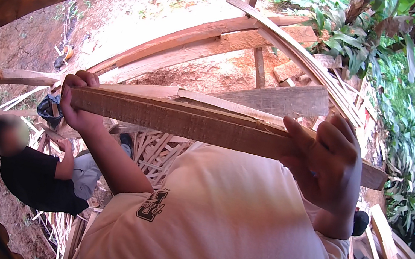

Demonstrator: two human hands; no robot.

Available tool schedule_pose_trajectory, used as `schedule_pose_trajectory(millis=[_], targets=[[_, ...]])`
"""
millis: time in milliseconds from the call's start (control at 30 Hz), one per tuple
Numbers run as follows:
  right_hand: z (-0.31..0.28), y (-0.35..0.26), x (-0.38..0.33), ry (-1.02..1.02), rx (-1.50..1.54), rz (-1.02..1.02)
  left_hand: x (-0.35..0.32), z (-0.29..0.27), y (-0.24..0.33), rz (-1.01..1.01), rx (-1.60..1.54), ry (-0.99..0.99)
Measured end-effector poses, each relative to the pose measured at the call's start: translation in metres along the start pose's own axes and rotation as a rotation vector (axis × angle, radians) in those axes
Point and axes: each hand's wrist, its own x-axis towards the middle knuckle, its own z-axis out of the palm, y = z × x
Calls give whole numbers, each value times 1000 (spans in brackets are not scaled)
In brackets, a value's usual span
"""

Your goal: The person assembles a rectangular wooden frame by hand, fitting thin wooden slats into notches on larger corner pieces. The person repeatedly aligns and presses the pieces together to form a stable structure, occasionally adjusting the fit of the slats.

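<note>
Left hand (78,101) gripping one end of a rough wooden plank (191,124), right hand (330,161) clasping it nearer the other end, plank spanning level between them

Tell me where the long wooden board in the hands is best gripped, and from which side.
Grip the wooden board near its two ends, probably. It is long, thin and lies level, so a wide hold keeps it from tipping. The left hand wraps one end and the right hand the other, fingers curling over the top edge from the far side.
</note>
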Motion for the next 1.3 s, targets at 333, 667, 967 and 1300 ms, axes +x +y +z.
schedule_pose_trajectory(millis=[333,667,967,1300], targets=[[2,8,1,-14,143,-40,-4,1,0,31,-21,-8],[3,6,-1,-4,163,-59,-5,-4,1,33,-7,-30],[1,6,1,-1,175,-65,-4,-4,2,17,-17,-34],[8,13,-4,24,170,-78,-3,1,1,13,-10,-18]])
